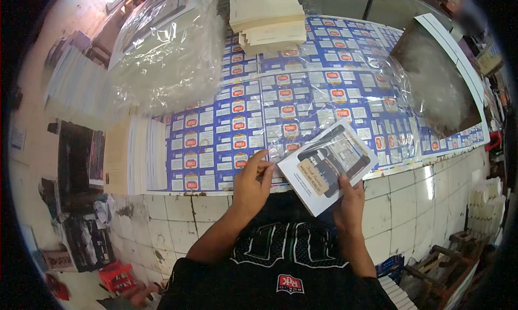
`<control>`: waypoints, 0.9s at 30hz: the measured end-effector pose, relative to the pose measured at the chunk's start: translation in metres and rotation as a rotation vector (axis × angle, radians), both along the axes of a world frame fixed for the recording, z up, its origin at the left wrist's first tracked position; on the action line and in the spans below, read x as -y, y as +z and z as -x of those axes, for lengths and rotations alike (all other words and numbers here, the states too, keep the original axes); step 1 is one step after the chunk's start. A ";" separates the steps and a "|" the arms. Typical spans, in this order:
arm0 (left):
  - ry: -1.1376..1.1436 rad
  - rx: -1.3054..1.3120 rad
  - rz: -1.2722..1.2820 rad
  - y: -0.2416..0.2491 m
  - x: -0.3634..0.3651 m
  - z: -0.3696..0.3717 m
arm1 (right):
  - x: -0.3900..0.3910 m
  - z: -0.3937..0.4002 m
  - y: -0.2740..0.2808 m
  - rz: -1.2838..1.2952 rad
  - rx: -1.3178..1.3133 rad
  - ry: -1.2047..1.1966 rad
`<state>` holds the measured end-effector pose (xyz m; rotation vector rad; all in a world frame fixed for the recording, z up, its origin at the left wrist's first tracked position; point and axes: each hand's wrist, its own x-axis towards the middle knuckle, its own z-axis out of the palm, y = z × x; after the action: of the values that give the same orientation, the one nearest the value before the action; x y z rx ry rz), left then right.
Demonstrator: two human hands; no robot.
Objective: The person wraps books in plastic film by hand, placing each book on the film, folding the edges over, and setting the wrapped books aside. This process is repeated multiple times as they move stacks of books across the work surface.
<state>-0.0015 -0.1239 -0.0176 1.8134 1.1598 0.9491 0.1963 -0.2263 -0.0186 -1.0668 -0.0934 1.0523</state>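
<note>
Lots of paper on my feed today, so from the left edge in. The far-left stack of pale sheets (73, 78) is smeared by the fisheye, and I can't make out what's inside the black shelving (81, 164) below it. Down low there's a red plastic stool (116, 277), partly cut off from view. Next comes a thick block of paper (116, 153) with a flat beige face, then a big wad of clear plastic film (167, 67), crinkly and full of glare, blurring whatever sits under it.

The table is covered by a blue printed sheet (237, 105), rows of red logos and little white boxes, with shiny film over parts of it. The left hand (252, 183) is at its near edge, thumb and fingers bent close together right by the book's left corner; can't tell if they're pinching anything or touching it. Behind, an uneven pile of cream paper (270, 29) runs up towards the top.

The book (326, 169) sits tilted over the table's front edge: white cover, photo, tan label, small print too fuzzy for me. The right hand (352, 199) is clamped on its right-hand side, thumb on the cover, other fingers hidden. Further right, a dark glossy slab (437, 83) hides under reflections, and a wooden frame (448, 267) fades into shadow.
</note>
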 end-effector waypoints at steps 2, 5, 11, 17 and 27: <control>0.021 0.043 0.034 -0.003 0.002 0.001 | -0.001 0.003 -0.001 -0.008 0.034 -0.015; 0.012 -0.061 -0.126 -0.005 0.007 -0.001 | -0.005 0.005 0.002 0.000 0.029 -0.012; -0.129 -0.010 -0.271 0.001 0.016 0.000 | -0.016 0.024 0.011 0.127 0.019 0.065; -0.029 -0.596 -0.169 0.009 -0.019 0.031 | -0.013 -0.074 0.047 0.431 1.029 0.683; 0.037 -0.691 -0.270 0.002 -0.012 0.031 | -0.062 -0.066 0.064 0.509 1.155 0.875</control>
<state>-0.0322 -0.1123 -0.0156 2.4518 1.5263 0.5126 0.2620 -0.1639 0.0450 -2.0927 -1.3798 1.0885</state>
